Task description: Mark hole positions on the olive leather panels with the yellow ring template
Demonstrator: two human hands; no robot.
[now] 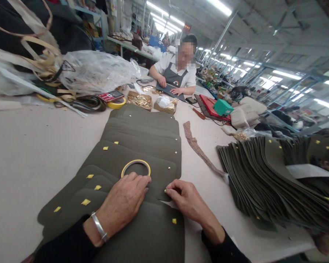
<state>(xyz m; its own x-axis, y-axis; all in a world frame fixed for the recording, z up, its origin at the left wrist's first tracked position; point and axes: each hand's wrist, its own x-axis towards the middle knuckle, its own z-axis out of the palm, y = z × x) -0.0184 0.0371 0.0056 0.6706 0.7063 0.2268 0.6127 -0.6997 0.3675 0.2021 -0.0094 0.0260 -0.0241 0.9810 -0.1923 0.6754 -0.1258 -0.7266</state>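
Observation:
A row of overlapping dark olive leather panels (142, 146) runs away from me on the pale table (30, 153), each with small yellow tape squares and a brass stud. My left hand (123, 201) rests palm down on a panel, fingers curled beside a yellow tape ring (136, 168). My right hand (185, 199) pinches a small brass stud (165, 190) at the edge of the near panel.
A tall fanned stack of olive panels (271, 175) lies at the right. Boxes of brass fittings (139, 100) and a plastic bag (95, 71) sit further back. A person (178, 73) works at the far end. A brown strip (200, 149) lies between the stacks.

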